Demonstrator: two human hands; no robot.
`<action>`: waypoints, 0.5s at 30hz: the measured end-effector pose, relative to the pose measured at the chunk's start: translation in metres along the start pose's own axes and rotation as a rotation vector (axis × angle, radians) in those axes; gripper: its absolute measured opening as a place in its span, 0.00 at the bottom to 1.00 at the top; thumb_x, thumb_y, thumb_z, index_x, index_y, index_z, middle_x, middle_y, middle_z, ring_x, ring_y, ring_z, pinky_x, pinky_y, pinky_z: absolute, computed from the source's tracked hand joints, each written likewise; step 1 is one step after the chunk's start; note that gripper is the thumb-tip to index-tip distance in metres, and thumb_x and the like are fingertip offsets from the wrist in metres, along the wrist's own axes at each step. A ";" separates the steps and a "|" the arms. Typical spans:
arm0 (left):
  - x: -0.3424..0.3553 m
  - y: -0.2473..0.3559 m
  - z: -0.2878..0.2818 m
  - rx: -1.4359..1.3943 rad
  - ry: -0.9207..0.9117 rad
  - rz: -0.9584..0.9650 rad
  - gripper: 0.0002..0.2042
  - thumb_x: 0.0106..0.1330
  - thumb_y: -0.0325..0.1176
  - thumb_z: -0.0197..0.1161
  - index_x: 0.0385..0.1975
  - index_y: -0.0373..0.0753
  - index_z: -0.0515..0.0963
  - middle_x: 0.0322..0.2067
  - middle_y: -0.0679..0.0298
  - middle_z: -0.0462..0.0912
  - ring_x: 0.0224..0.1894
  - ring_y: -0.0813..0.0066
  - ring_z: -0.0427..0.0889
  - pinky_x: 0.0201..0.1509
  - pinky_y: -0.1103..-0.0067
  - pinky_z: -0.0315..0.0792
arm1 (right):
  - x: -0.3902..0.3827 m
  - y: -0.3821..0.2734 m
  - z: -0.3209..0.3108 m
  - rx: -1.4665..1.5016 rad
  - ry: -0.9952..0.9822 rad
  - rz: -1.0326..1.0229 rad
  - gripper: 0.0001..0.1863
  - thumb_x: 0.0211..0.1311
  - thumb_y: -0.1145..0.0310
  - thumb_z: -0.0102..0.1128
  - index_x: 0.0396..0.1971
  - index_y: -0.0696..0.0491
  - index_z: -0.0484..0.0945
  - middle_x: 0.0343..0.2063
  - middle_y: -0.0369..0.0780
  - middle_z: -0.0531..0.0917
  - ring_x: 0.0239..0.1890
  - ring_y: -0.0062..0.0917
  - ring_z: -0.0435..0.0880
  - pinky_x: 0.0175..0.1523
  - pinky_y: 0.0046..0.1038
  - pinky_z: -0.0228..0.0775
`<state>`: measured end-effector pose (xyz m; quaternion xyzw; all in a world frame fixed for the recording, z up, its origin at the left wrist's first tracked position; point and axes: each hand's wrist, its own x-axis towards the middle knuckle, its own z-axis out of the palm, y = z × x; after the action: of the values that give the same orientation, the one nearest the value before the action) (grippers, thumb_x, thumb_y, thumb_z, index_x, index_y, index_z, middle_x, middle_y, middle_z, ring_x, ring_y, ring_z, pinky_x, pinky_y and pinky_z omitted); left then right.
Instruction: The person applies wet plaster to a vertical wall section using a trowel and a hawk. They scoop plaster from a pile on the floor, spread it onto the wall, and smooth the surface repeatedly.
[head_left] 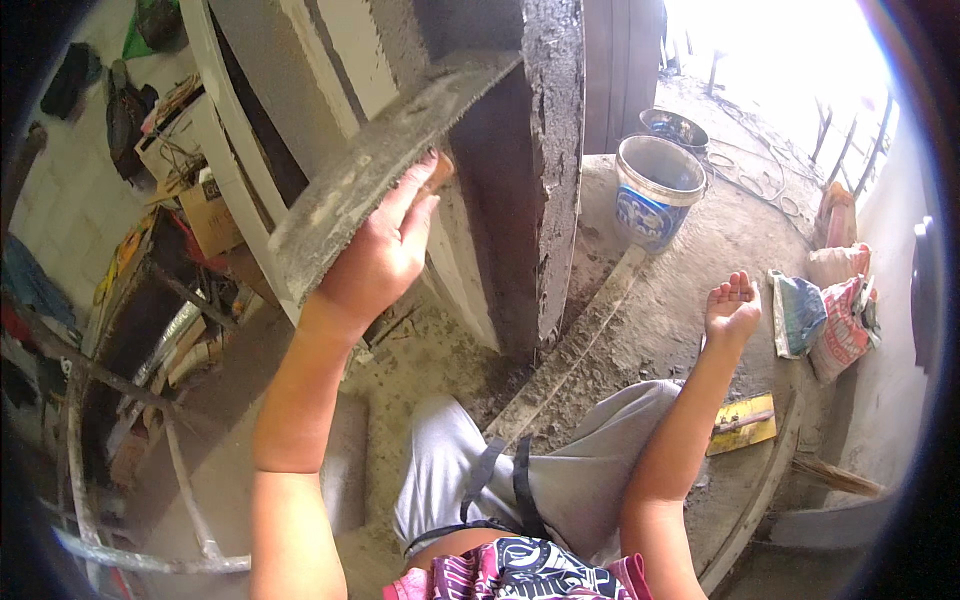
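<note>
My left hand (375, 265) is raised and closed around the handle of a plastering trowel (385, 160), a long grey blade with mortar smears. The blade slants up to the right, and its upper end meets or overlaps the grey plastered column (480, 190); whether they touch I cannot tell. Rough dark mortar shows along the column's right edge (553, 150). My right hand (733, 310) is held out to the right, palm up, with fingers curled in and nothing visible in them. Below it, a yellow flat board or tool (742, 424) lies on the ground.
A long straight board (570, 360) runs from between my legs toward a blue-and-white bucket (650, 195). Behind that stands a darker bucket (675, 128). Sacks (840, 310) lean by the right wall. A bent metal frame (180, 480) and piled clutter fill the left.
</note>
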<state>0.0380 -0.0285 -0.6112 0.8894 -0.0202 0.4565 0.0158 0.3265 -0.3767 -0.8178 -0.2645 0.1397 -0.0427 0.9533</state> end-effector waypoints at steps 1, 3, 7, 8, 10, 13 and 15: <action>-0.009 -0.001 0.007 0.003 0.011 0.007 0.17 0.60 0.25 0.67 0.51 0.37 0.80 0.45 0.54 0.84 0.47 0.62 0.83 0.53 0.74 0.74 | -0.001 0.000 0.001 -0.011 0.001 -0.005 0.15 0.70 0.56 0.47 0.44 0.50 0.75 0.39 0.33 0.77 0.33 0.21 0.72 0.41 0.27 0.69; -0.029 0.002 0.017 0.063 0.006 0.013 0.18 0.58 0.25 0.68 0.50 0.38 0.81 0.47 0.55 0.84 0.48 0.60 0.83 0.55 0.72 0.74 | -0.004 -0.003 0.002 -0.029 0.007 -0.018 0.15 0.70 0.56 0.47 0.44 0.51 0.75 0.39 0.33 0.77 0.34 0.21 0.72 0.41 0.27 0.69; -0.075 0.007 0.035 0.108 -0.070 -0.036 0.17 0.58 0.28 0.68 0.49 0.40 0.82 0.47 0.57 0.84 0.49 0.58 0.83 0.55 0.69 0.74 | -0.002 0.000 0.001 -0.055 -0.035 -0.018 0.15 0.70 0.57 0.47 0.45 0.51 0.75 0.39 0.33 0.77 0.35 0.22 0.72 0.41 0.27 0.68; -0.089 0.007 0.039 0.062 -0.092 -0.072 0.17 0.58 0.28 0.68 0.49 0.40 0.82 0.47 0.57 0.84 0.49 0.58 0.83 0.55 0.69 0.74 | -0.003 0.002 0.001 -0.060 -0.040 -0.016 0.15 0.70 0.57 0.47 0.45 0.51 0.75 0.39 0.33 0.77 0.35 0.22 0.72 0.41 0.27 0.68; -0.104 -0.001 0.042 0.225 -0.147 0.164 0.16 0.59 0.27 0.67 0.48 0.38 0.82 0.44 0.57 0.85 0.45 0.65 0.84 0.51 0.72 0.76 | -0.005 -0.001 0.001 -0.069 -0.027 -0.027 0.15 0.70 0.57 0.46 0.45 0.51 0.75 0.39 0.33 0.77 0.35 0.22 0.72 0.41 0.27 0.68; -0.102 0.016 0.019 -0.572 -0.287 -0.508 0.15 0.63 0.34 0.65 0.49 0.39 0.81 0.45 0.58 0.84 0.43 0.69 0.84 0.46 0.74 0.77 | -0.006 -0.010 -0.002 -0.075 0.006 -0.053 0.15 0.70 0.57 0.46 0.45 0.51 0.75 0.38 0.33 0.77 0.34 0.22 0.72 0.41 0.27 0.69; -0.114 0.012 0.013 -0.982 -0.064 -0.677 0.16 0.67 0.35 0.62 0.52 0.36 0.77 0.40 0.64 0.84 0.36 0.78 0.80 0.35 0.81 0.74 | -0.005 -0.017 -0.009 -0.071 0.010 -0.072 0.16 0.70 0.57 0.45 0.45 0.52 0.75 0.38 0.33 0.77 0.34 0.22 0.72 0.41 0.27 0.69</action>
<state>-0.0185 -0.0382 -0.7109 0.7482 0.0552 0.3364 0.5691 0.3195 -0.3951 -0.8152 -0.3026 0.1361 -0.0733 0.9405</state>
